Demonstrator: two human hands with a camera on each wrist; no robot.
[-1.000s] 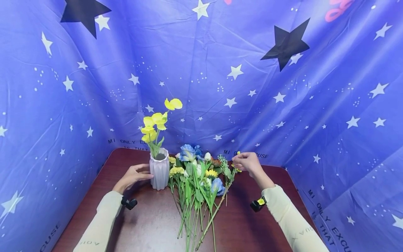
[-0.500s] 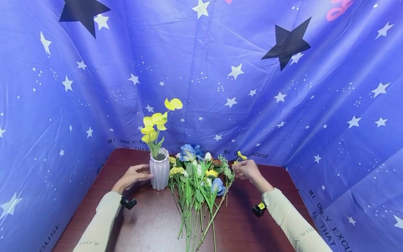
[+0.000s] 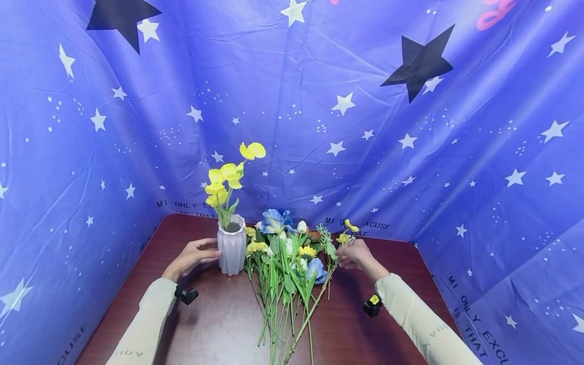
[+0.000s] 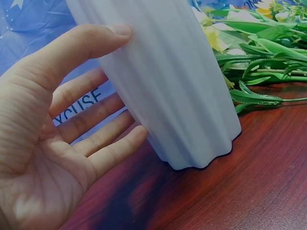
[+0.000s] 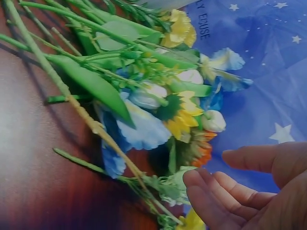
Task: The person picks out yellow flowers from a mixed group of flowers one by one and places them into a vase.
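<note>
A pale lilac ribbed vase (image 3: 231,251) stands upright on the table and holds a stem of yellow flowers (image 3: 230,173). My left hand (image 3: 197,257) touches the vase's left side, its thumb on the front and its fingers fairly straight along the edge. My right hand (image 3: 358,255) hovers at the right end of the flower pile, close to a stem with small yellow blooms (image 3: 344,237). In the right wrist view, the thumb and fingers (image 5: 256,158) are apart with nothing visible between them. A long brownish stem (image 5: 98,128) runs across the pile.
Loose artificial flowers lie heaped right of the vase: blue blooms (image 3: 276,221), white tulips (image 3: 301,227) and a sunflower (image 3: 307,252). Their green stems (image 3: 276,317) point to the table's front edge. A blue star-patterned cloth (image 3: 292,111) surrounds the dark red table (image 3: 214,324).
My right hand has come down from the small yellow blooms to a lower spot beside their stem, and the blooms now show above it. The left hand and vase have stayed put.
</note>
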